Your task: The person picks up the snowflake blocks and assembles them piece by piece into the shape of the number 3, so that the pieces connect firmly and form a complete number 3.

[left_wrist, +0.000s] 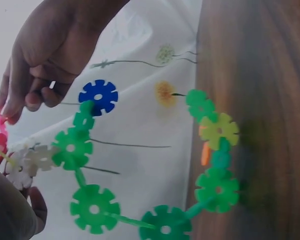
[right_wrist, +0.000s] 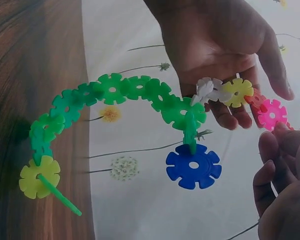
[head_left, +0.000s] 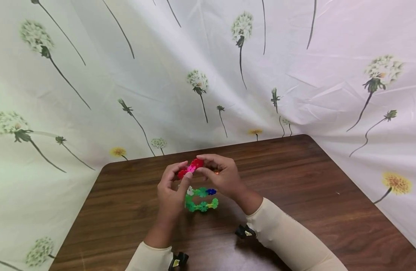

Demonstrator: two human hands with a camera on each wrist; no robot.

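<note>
A chain of interlocking notched plastic discs hangs from my two hands above the table. My left hand (head_left: 172, 194) holds its upper end between thumb and fingers. At the same end, my right hand (head_left: 226, 178) pinches a red disc (head_left: 197, 163) next to a pink disc (right_wrist: 266, 119). White pieces (right_wrist: 204, 89), a yellow disc (right_wrist: 231, 97) and the pink disc sit near the fingers in the right wrist view. Green discs (left_wrist: 82, 209) curve below, with a blue disc (right_wrist: 179, 170) on a short branch and a yellow disc (right_wrist: 30, 182) near the far end.
A brown wooden table (head_left: 296, 180) lies under the hands. Behind it hangs a white cloth (head_left: 160, 94) printed with dandelions. A small orange piece (left_wrist: 205, 153) shows behind the chain. Black wrist mounts (head_left: 246, 231) sit at both cream sleeves.
</note>
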